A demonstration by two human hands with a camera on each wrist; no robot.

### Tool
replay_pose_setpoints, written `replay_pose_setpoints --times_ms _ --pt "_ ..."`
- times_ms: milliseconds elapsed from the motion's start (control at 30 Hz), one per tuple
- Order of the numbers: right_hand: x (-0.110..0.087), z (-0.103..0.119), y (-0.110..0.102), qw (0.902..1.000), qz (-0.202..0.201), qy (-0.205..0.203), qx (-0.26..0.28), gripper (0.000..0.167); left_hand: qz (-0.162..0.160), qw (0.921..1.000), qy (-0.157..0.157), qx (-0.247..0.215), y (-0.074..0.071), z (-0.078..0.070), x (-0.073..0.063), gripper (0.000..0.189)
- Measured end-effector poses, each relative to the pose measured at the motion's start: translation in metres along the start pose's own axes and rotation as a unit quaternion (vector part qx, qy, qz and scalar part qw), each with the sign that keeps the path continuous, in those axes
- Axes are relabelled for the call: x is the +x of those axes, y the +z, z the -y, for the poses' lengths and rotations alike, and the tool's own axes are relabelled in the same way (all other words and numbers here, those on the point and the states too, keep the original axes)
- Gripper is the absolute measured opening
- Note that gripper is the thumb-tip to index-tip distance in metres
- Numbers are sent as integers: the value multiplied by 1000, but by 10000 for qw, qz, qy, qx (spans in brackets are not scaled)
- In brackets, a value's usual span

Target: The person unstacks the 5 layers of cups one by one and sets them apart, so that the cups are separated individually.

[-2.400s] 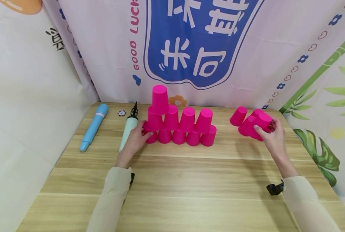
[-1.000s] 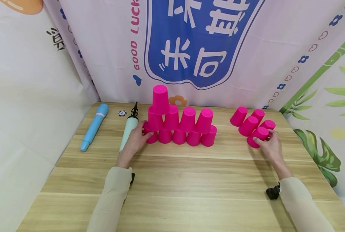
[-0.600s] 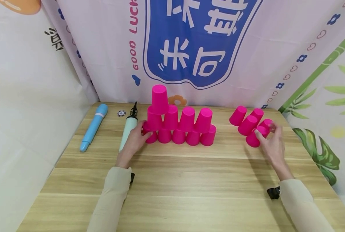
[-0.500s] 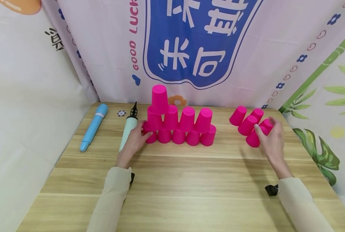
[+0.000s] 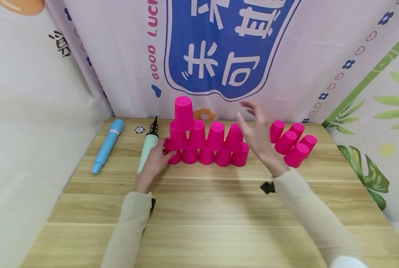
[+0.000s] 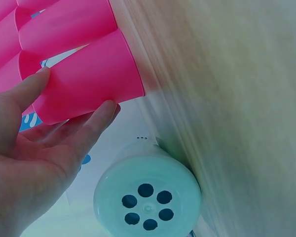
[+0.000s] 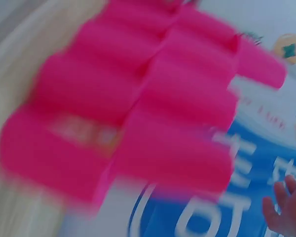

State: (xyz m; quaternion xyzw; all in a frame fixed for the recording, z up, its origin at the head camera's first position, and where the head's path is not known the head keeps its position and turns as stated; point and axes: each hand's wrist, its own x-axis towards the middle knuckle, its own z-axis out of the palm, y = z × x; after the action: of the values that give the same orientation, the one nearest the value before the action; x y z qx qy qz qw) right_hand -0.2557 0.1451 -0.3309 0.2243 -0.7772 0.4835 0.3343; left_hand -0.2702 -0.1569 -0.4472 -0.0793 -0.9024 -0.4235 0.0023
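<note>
Upside-down pink cups form a tower: a bottom row (image 5: 206,157), a second row (image 5: 215,136) and one top cup (image 5: 184,113) at the left end. My left hand (image 5: 155,159) holds the leftmost bottom cup (image 6: 91,79), with the thumb on one side and fingers on the other, as the left wrist view shows. My right hand (image 5: 258,134) is raised by the tower's right end, fingers loosely bent around nothing. At the edge of the blurred right wrist view, fingers of the right hand (image 7: 288,205) show beside the two rows.
Several more pink cups (image 5: 296,155) stand upside down in a cluster at the right. Left of the tower lie a pale green hand pump (image 5: 148,150) with a black nozzle, a blue tube-shaped thing (image 5: 108,147) and a poker chip (image 5: 140,130). A printed curtain (image 5: 129,74) hangs behind the table.
My right hand has left the cup cluster on the right and moved left and up to the tower's end, carrying nothing. The left hand stays on its cup.
</note>
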Motion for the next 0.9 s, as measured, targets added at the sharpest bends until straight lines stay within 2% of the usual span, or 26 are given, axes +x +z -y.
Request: replay_pose_setpoints --times_ms 100,267,333,433,767,900 --pt "14 29 23 9960 545 494 513 45 -20 10000 80 6 0 -1 2 58" --pt "29 20 58 9837 1192 1031 868 65 -27 9998 168 48 1 -5 7 58" --pt "33 14 70 9808 1358 1089 881 71 -54 9998 197 87 0 -6 8 58" --pt "37 19 80 9761 1613 1214 811 78 -78 9996 229 133 -3 -7 8 58" --pt "35 22 104 9637 1935 1669 767 80 54 9999 -3 91 -3 -2 0 59" --pt "34 21 110 9596 2031 1826 682 78 11 10000 -31 84 -3 -1 -1 58"
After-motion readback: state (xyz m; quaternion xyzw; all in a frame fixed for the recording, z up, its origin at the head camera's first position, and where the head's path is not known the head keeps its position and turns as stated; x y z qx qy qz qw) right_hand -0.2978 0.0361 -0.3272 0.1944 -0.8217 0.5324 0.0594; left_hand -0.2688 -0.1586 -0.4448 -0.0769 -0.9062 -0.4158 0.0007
